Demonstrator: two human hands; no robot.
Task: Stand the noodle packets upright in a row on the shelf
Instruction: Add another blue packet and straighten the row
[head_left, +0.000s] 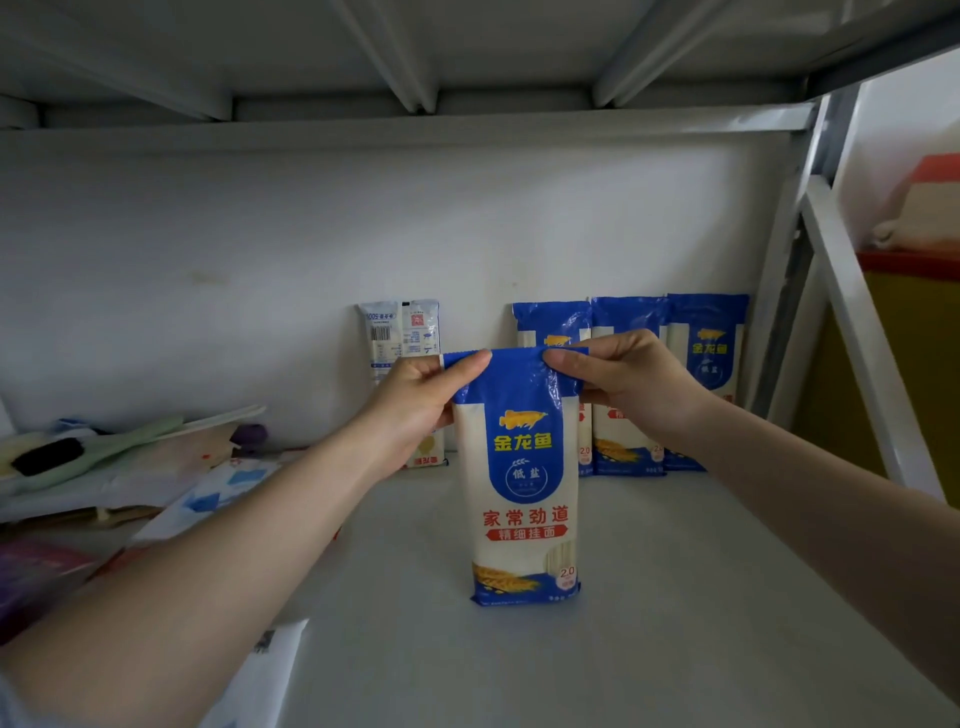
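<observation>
Both hands pinch the crimped blue top seal of a noodle packet (519, 478), a tall, flat, glossy plastic pouch, white through the middle with blue bands at top and bottom and a gold fish logo. The left hand (415, 405) clamps the left corner between thumb and fingers; the right hand (628, 379) clamps the right corner the same way. The packet stands upright, front face toward the camera, its base resting on the smooth pale shelf (675, 597), well forward of the wall. Against the matte white back wall (260, 249) three matching packets (631, 384) stand upright side by side, edges touching or overlapping, partly hidden by the right hand. Left of them, apart from the trio, another packet (402, 330) stands with its printed white back showing, barcode visible. At the far left lies a loose heap of clutter (104, 467): soft wrappers, a pale green piece, something dark and fuzzy. Ribbed grey metal beams (405, 52) run overhead, and a white angled steel post (852, 332) frames the right side.
</observation>
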